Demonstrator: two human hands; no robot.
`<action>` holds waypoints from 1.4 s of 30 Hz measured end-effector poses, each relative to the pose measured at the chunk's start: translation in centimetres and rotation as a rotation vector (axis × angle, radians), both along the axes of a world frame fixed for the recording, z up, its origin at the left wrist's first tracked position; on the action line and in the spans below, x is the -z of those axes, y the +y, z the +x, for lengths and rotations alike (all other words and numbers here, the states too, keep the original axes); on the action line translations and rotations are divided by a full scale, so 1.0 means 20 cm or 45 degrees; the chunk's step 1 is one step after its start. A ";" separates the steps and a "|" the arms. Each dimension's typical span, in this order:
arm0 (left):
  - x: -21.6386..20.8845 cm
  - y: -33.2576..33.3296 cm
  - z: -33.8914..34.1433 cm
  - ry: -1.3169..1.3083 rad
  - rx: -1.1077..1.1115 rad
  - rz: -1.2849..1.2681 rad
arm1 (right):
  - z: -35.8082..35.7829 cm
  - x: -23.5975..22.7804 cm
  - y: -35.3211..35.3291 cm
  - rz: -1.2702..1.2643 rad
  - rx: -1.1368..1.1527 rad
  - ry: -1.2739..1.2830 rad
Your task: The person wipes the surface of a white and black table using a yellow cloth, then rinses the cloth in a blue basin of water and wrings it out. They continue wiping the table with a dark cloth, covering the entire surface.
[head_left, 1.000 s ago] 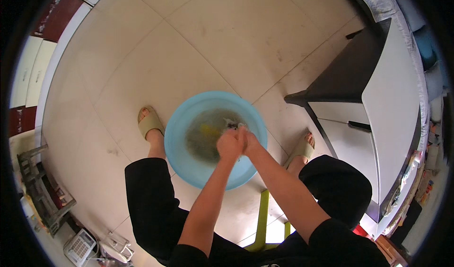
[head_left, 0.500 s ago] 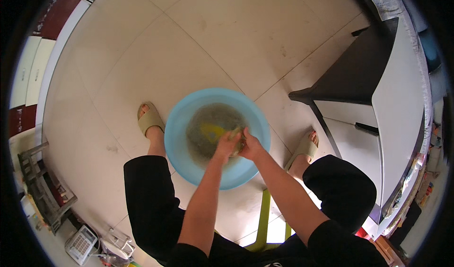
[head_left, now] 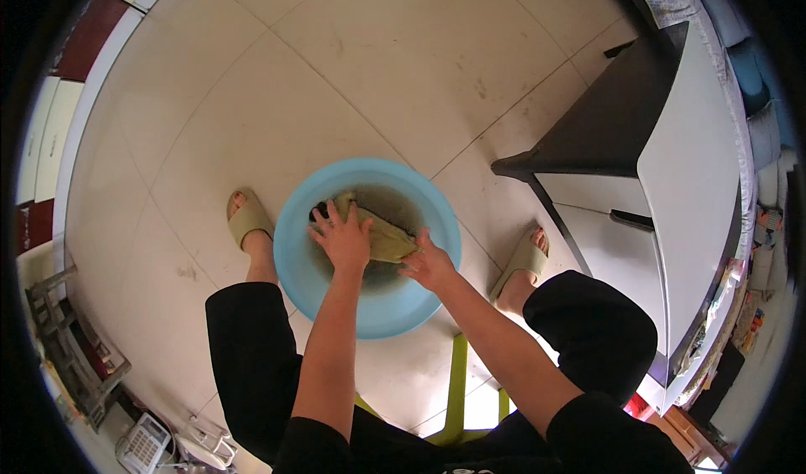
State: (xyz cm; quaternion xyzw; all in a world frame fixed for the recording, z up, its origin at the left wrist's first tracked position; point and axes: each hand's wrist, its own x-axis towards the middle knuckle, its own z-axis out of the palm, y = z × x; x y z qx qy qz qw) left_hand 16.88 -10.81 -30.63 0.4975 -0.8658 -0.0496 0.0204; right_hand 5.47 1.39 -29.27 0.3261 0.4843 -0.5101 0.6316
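Note:
A light blue plastic basin (head_left: 290,260) on the floor between my feet holds murky grey water. An olive-green cloth (head_left: 388,240) lies spread out in it, with a dark patch at its left end. My left hand (head_left: 342,237) rests on the left part of the cloth, fingers spread and pointing away from me. At the cloth's right end, my right hand (head_left: 428,264) has its thumb and fingers around the corner. My left palm hides part of the cloth.
My slippered feet stand either side of the basin, the left slipper (head_left: 249,219) and right slipper (head_left: 527,260). A white and dark cabinet (head_left: 600,222) stands at the right. Part of a green stool (head_left: 457,382) shows below me. A grey rack (head_left: 80,348) is at the lower left.
My hands were together, closed around the bunched cloth at the basin's right side. Now they are apart, the left moved leftward with its fingers spread, and the cloth lies stretched out between them.

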 end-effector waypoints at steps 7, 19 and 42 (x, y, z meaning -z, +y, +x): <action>0.06 0.25 0.05 0.259 -0.207 1.062 | 0.08 -0.03 0.03 0.151 0.020 -0.115; -0.64 0.15 0.08 1.677 -0.792 2.171 | 0.09 -0.43 -0.02 -0.474 -0.138 -0.400; -0.67 0.11 0.18 0.808 -0.255 1.229 | 0.38 -0.57 -0.12 -0.381 -1.498 1.652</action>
